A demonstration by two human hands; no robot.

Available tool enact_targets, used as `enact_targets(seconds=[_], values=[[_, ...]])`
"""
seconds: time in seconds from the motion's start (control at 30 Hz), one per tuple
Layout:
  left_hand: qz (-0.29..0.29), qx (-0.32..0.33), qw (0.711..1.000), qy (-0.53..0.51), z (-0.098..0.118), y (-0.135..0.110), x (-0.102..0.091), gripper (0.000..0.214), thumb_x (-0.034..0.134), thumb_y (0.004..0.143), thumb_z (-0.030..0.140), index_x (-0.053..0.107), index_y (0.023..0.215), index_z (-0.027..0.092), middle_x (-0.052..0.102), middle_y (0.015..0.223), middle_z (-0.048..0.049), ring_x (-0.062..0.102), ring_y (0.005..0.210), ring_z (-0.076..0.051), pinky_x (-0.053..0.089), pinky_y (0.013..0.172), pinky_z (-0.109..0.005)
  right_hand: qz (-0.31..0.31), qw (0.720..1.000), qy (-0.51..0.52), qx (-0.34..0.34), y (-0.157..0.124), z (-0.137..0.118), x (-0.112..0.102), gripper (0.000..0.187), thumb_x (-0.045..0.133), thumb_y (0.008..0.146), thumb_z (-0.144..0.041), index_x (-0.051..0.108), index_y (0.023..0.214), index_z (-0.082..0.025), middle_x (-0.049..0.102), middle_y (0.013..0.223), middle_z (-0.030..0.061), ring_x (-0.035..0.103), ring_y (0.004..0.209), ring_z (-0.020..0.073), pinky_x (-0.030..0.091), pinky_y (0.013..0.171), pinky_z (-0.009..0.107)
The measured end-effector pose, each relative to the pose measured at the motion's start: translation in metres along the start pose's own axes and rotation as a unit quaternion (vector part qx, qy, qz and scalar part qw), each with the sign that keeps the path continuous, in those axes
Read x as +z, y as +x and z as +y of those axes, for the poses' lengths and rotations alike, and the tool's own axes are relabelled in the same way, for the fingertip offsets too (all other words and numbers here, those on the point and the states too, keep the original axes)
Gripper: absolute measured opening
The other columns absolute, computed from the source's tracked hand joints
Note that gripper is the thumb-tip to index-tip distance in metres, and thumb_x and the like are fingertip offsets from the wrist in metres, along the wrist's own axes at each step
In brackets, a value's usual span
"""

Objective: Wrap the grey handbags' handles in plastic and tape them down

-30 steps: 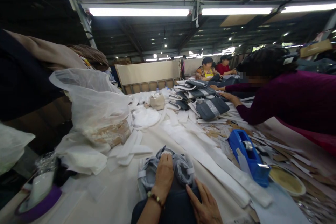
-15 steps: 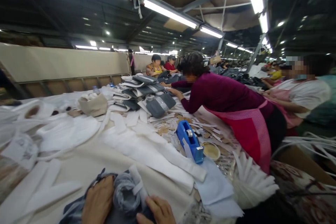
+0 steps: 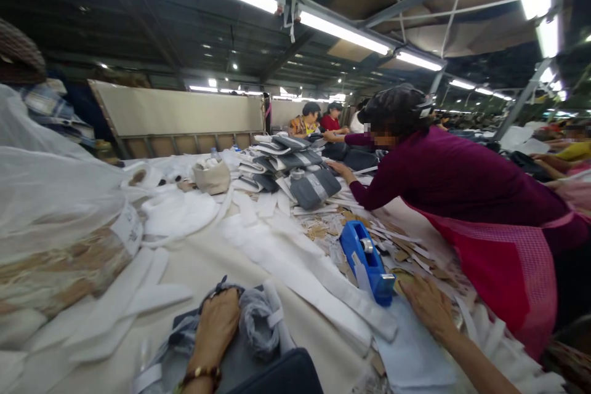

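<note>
In the foreground lies a dark grey fabric bag (image 3: 277, 375) with a bundled grey translucent strap-like coil (image 3: 259, 326) and a white strip wrapped at its side. My left hand (image 3: 219, 320), with a beaded bracelet at the wrist, is closed on the bag's bunched upper edge; its fingertips are hidden. Out to the right, my right hand (image 3: 429, 305) has its fingers stretched over a small round dish with yellowish content (image 3: 402, 278). That hand partly covers the dish, and I cannot tell whether it touches it. Just left of the fingers stands a blue tape dispenser (image 3: 367, 261).
White padding strips (image 3: 295, 271) and brown scraps (image 3: 406, 243) cover the table. Folded grey pieces (image 3: 295, 166) are stacked farther back. A co-worker in a purple top (image 3: 443, 166) leans over from the right. A clear plastic bag (image 3: 60, 209) bulges at left.
My right hand has left the grey bag and moved right to the round dish beside the tape dispenser. My left hand stays on the bag. The view has turned left.
</note>
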State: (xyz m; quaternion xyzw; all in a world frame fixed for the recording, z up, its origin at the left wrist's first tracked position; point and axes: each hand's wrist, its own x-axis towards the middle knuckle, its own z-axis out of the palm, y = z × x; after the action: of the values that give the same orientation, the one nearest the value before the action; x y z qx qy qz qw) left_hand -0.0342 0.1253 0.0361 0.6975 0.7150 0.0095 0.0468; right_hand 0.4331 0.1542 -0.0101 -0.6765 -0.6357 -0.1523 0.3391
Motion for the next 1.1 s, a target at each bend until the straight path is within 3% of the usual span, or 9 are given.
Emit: enact_targets(seconds=[0.1,0.2,0.3,0.43,0.53,0.67,0.77,0.97,1.1], values=[[0.001,-0.009,1.0,0.002,-0.002,0.002,0.004,0.032,0.026,0.089,0.011,0.058,0.091,0.014,0.066,0.094,-0.01,0.06,0.092,-0.023,0.037,0.081,-0.034,0.029,0.999,0.004,-0.024,-0.004,-0.018,-0.009,0.046,0.03,0.088,-0.045,0.068,0.085,-0.018,0.065,0.099,0.0152,0.056,0.1,0.0311,0.04,0.087,0.053],[0.001,-0.014,1.0,0.005,-0.002,0.003,0.005,0.034,0.025,0.09,0.009,0.059,0.092,0.014,0.066,0.095,-0.0098,0.06,0.093,-0.022,0.037,0.082,-0.033,0.025,0.984,0.046,-0.172,-0.016,-0.064,-0.007,0.036,0.039,0.091,-0.038,0.064,0.104,-0.017,0.065,0.107,0.0124,0.057,0.104,0.0256,0.042,0.092,0.043],[-0.008,-0.016,1.0,0.007,-0.001,0.004,0.002,0.035,0.025,0.09,0.009,0.059,0.095,0.015,0.067,0.097,-0.0091,0.06,0.095,-0.021,0.038,0.084,-0.032,-0.045,0.949,0.043,-0.308,-0.03,-0.119,0.016,0.034,0.044,0.091,-0.036,0.059,0.118,-0.023,0.06,0.124,0.009,0.052,0.117,0.0253,0.04,0.095,0.041],[-0.02,-0.014,1.0,0.005,-0.003,0.002,-0.003,0.036,0.024,0.092,0.01,0.06,0.098,0.014,0.067,0.101,-0.0087,0.06,0.098,-0.02,0.039,0.088,-0.032,-0.142,0.927,0.0,-0.347,-0.038,-0.161,0.05,0.043,0.044,0.09,-0.049,0.058,0.122,-0.024,0.055,0.131,0.0117,0.046,0.123,0.0341,0.035,0.096,0.054],[-0.025,-0.012,1.0,0.001,-0.005,0.002,-0.006,0.037,0.025,0.092,0.01,0.06,0.103,0.015,0.066,0.108,-0.0083,0.059,0.103,-0.019,0.038,0.091,-0.031,-0.184,0.918,0.0,-0.353,-0.037,-0.166,0.055,0.044,0.041,0.091,-0.05,0.055,0.126,-0.027,0.054,0.134,0.0099,0.042,0.126,0.0344,0.026,0.101,0.059],[-0.036,-0.005,0.999,0.001,-0.009,0.005,-0.007,0.034,0.029,0.093,0.009,0.061,0.104,0.014,0.065,0.11,-0.0085,0.059,0.105,-0.019,0.04,0.092,-0.032,-0.16,0.911,0.027,-0.38,-0.042,-0.168,0.045,0.036,0.044,0.091,-0.042,0.055,0.124,-0.032,0.053,0.135,0.005,0.04,0.129,0.0296,0.007,0.109,0.056],[-0.049,0.006,0.999,0.008,-0.01,0.009,-0.006,0.025,0.037,0.094,0.014,0.061,0.101,0.013,0.067,0.104,-0.0073,0.062,0.099,-0.019,0.044,0.091,-0.037,-0.143,0.892,0.033,-0.427,-0.059,-0.176,0.047,0.04,0.048,0.088,-0.038,0.052,0.127,-0.029,0.052,0.136,0.0047,0.039,0.129,0.0287,0.002,0.111,0.053],[-0.058,0.024,0.998,0.02,-0.008,0.013,-0.007,0.019,0.051,0.092,0.026,0.062,0.099,0.013,0.066,0.101,-0.0059,0.062,0.097,-0.019,0.048,0.09,-0.043,0.038,0.888,0.003,-0.459,-0.088,-0.184,0.069,0.03,0.047,0.084,-0.022,0.064,0.108,-0.019,0.066,0.116,0.0063,0.041,0.124,0.0286,-0.001,0.112,0.056],[-0.055,0.026,0.998,0.008,-0.011,0.013,-0.007,0.019,0.051,0.092,0.025,0.061,0.101,0.013,0.066,0.104,-0.0063,0.062,0.099,-0.019,0.048,0.09,-0.043,0.042,0.844,-0.046,-0.533,-0.081,-0.179,0.055,0.029,0.05,0.085,-0.023,0.064,0.111,-0.021,0.066,0.115,0.0008,0.033,0.131,0.0259,-0.005,0.114,0.052]])
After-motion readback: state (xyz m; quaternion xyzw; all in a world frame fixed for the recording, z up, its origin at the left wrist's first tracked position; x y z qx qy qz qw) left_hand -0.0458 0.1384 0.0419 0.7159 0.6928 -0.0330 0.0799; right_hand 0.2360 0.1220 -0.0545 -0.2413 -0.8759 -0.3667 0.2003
